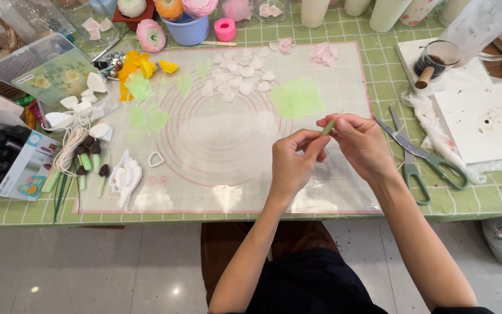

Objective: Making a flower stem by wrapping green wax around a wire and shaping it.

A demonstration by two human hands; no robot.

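Note:
My left hand (293, 163) and my right hand (360, 144) meet above the translucent craft mat (222, 145), pinching a thin green stem on a wire (328, 125) between their fingertips. The stem's tip pokes up past my right thumb. On the mat lie a flat patch of light green paste (297, 97), a scatter of small white petals (240, 72), a few pink petals (323, 53) and several pale green leaf shapes (146, 102).
Green-handled scissors (419, 157) lie right of the mat beside white blocks (483, 122) and a cup with a wooden-handled tool (434, 61). To the left are foam-tipped tools (88, 166), a white heart cutter (156, 159), yellow pieces (140, 65), boxes, and finished paper flowers (151, 35) at the back.

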